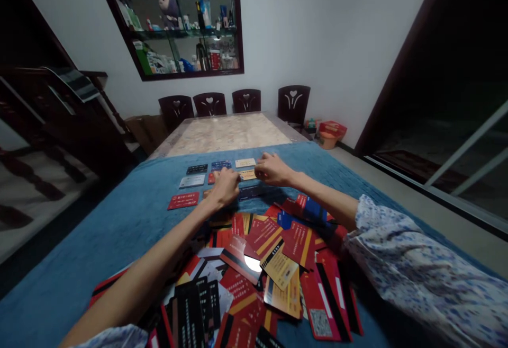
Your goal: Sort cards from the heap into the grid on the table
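A big loose heap of plastic cards (pixel 262 268), mostly red, black and gold, lies on the blue cloth (pixel 119 231) in front of me. Beyond it, single cards are laid out in rows: a red card (pixel 183 201), a silver card (pixel 192 180), a dark card (pixel 197 169), a blue card (pixel 221 165) and a pale card (pixel 245 162). My left hand (pixel 225 186) is curled into a fist over the middle of the rows. My right hand (pixel 272 169) is closed beside it and pinches a tan card (pixel 247 175) at its edge.
The long table carries on past the cloth with a pale marbled top (pixel 228 133) and several dark chairs (pixel 246 100) at its far end. A wall cabinet (pixel 178 25) hangs behind. A staircase (pixel 59 120) rises at left, a glass door (pixel 468 162) at right.
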The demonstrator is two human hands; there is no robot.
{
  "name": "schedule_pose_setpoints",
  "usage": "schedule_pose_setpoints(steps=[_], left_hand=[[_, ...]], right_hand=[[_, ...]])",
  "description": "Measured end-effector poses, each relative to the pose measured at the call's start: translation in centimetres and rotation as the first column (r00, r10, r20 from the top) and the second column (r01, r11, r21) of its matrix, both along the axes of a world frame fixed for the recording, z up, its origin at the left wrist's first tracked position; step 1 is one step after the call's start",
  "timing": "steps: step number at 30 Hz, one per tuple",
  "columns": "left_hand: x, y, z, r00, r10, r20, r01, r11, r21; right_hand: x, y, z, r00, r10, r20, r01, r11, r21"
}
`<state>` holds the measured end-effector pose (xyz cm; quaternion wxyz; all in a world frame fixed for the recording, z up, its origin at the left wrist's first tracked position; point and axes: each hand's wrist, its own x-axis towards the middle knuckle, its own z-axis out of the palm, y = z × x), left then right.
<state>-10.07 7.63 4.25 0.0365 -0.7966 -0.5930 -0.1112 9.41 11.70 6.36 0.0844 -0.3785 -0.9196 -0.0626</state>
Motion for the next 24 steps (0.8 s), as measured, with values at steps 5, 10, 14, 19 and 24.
schedule_pose_setpoints(steps=[5,10,14,19,24], left_hand=[[1.8,-2.2,-0.3,0.996,-0.067,0.05,0.066,0.998,0.022],[3.9,-4.3,-0.6,0.983,-0.171,0.062,0.169,0.985,0.033],[5.5,-6.1,-0.8,0.968,-0.245,0.062,0.244,0.97,0.023],[7.0,-8.2,-0.8,0.954,-0.298,0.044,0.299,0.954,-0.023],[8.0,-10.4,-0.6,0.925,-0.379,0.029,0.38,0.924,-0.051]], right_hand=[[2.4,-1.9,-1.4,1.0,0.008,-0.015,-0.008,1.0,0.019],[4.9,-3.9,-2.4,0.999,0.022,-0.037,-0.021,1.0,0.013],[6.7,-5.2,-3.2,0.997,0.041,-0.072,-0.038,0.999,0.038],[8.7,-6.6,-4.4,0.985,0.084,-0.154,-0.078,0.996,0.044],[10.3,-8.0,-5.3,0.952,0.161,-0.259,-0.165,0.986,0.004]])
